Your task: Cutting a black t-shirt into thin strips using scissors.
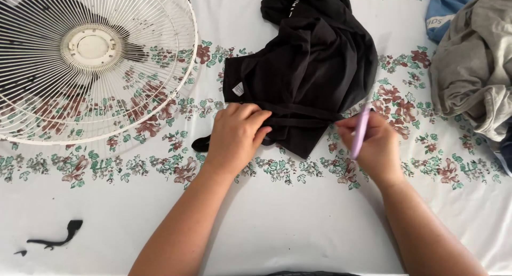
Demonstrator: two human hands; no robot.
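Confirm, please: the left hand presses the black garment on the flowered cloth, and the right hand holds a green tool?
Not quite. In the head view the tool in the right hand is lilac, not green. The left hand does press the black garment on the flowered cloth.

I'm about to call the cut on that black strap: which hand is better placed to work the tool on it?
Probably the right hand: it already holds the slim purple tool, tip by the black garment's strap. The left hand is pressed on the fabric's lower edge, pinning it to the floral tablecloth.
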